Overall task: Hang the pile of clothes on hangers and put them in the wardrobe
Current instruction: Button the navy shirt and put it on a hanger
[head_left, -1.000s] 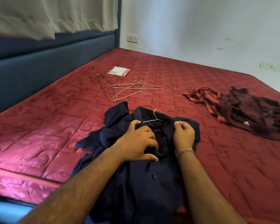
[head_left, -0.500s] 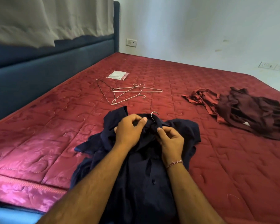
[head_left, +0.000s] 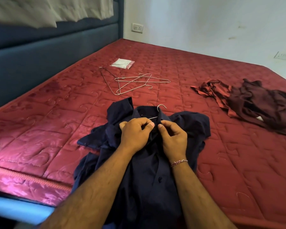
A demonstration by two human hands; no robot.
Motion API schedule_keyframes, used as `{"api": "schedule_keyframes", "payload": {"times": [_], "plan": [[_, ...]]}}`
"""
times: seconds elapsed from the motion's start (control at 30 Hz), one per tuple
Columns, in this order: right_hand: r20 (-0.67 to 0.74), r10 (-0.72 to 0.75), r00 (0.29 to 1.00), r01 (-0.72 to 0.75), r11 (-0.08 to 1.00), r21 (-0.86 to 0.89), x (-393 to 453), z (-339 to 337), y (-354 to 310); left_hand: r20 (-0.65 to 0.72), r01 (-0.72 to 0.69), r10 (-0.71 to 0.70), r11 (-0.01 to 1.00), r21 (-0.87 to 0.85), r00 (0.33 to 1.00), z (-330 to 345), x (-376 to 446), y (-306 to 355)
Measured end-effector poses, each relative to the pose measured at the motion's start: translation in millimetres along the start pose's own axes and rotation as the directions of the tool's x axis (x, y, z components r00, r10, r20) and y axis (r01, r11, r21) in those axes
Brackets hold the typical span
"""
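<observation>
A navy blue shirt (head_left: 145, 166) lies on the red mattress (head_left: 221, 154) in front of me, its lower part hanging over the near edge. A wire hanger sits inside it; only the hook (head_left: 161, 107) and a short wire piece stick out at the collar. My left hand (head_left: 135, 134) pinches the shirt's left placket just below the collar. My right hand (head_left: 173, 138) pinches the right placket at the top button, close against the left hand. Several spare wire hangers (head_left: 134, 82) lie crossed farther back on the bed. A heap of maroon clothes (head_left: 248, 101) lies to the right.
A small white plastic packet (head_left: 122, 63) lies behind the hangers. A blue padded headboard (head_left: 40, 55) runs along the left, with a curtain above it. White walls with sockets close off the far side. The wardrobe is out of view.
Both hands have come together at the top of the shirt's front, from apart on the collar a second ago. The hanger hook now stands clear above the collar.
</observation>
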State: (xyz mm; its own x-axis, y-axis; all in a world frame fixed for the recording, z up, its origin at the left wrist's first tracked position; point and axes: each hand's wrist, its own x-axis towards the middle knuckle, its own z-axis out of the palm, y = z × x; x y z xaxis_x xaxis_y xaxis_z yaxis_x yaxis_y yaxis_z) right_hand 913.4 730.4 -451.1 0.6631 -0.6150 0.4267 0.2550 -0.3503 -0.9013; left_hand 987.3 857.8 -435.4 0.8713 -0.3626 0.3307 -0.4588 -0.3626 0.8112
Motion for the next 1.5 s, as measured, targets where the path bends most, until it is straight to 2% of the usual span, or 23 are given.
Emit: {"api": "schedule_keyframes", "payload": {"times": [0.13, 0.43, 0.57, 0.67, 0.77, 0.87, 1.03, 1.2, 1.27, 1.37, 1.5], "plan": [[0.065, -0.135, 0.989, 0.141, 0.985, -0.098, -0.6, 1.1, 0.8, 0.049, 0.054, -0.051, 0.997, -0.053, 0.997, -1.3, 1.9, -1.5], [0.077, -0.209, 0.975, 0.220, 0.960, -0.175, -2.6, 1.5, 3.1, 0.124, 0.159, -0.153, 0.987, -0.036, 0.980, -1.5, 11.8, -5.1], [0.089, -0.174, 0.981, 0.188, 0.965, -0.182, -1.4, 2.7, 3.9, 0.159, 0.168, -0.161, 0.985, -0.037, 0.974, -4.2, 13.4, -5.3], [0.110, -0.092, 0.990, 0.112, 0.975, -0.192, 0.3, 1.8, 5.6, 0.195, 0.167, -0.162, 0.986, -0.012, 0.967, -5.9, 12.0, -4.8], [0.152, -0.066, 0.986, 0.103, 0.962, -0.251, 1.4, 0.7, 5.6, 0.223, 0.111, -0.120, 0.992, 0.053, 0.967, -7.2, 10.1, -3.2], [0.161, -0.105, 0.981, 0.154, 0.933, -0.327, -1.1, 1.1, 4.5, 0.260, 0.029, -0.073, 0.985, 0.170, 0.963, -6.4, 8.1, -1.0], [0.212, -0.154, 0.965, 0.240, 0.843, -0.481, -3.3, 2.0, 1.8, 0.296, -0.061, -0.023, 0.961, 0.270, 0.955, -3.3, 7.0, -3.3], [0.180, -0.227, 0.957, 0.289, 0.780, -0.554, -7.0, 5.0, -1.3, 0.297, -0.114, 0.010, 0.935, 0.335, 0.955, 0.3, 3.8, -2.1], [0.146, -0.226, 0.963, 0.269, 0.787, -0.555, -8.8, 5.1, -2.7, 0.229, -0.099, 0.023, 0.940, 0.325, 0.973, 3.8, -0.1, -2.4], [0.075, -0.193, 0.978, 0.204, 0.840, -0.504, -9.5, 2.8, -4.3, 0.118, -0.130, 0.108, 0.972, 0.196, 0.987, 5.9, -4.1, -8.8], [-0.014, -0.154, 0.988, 0.133, 0.889, -0.438, -6.6, -1.3, -3.8, 0.226, -0.229, 0.187, 0.957, 0.176, 0.956, 0.9, -2.1, -12.8]]}}
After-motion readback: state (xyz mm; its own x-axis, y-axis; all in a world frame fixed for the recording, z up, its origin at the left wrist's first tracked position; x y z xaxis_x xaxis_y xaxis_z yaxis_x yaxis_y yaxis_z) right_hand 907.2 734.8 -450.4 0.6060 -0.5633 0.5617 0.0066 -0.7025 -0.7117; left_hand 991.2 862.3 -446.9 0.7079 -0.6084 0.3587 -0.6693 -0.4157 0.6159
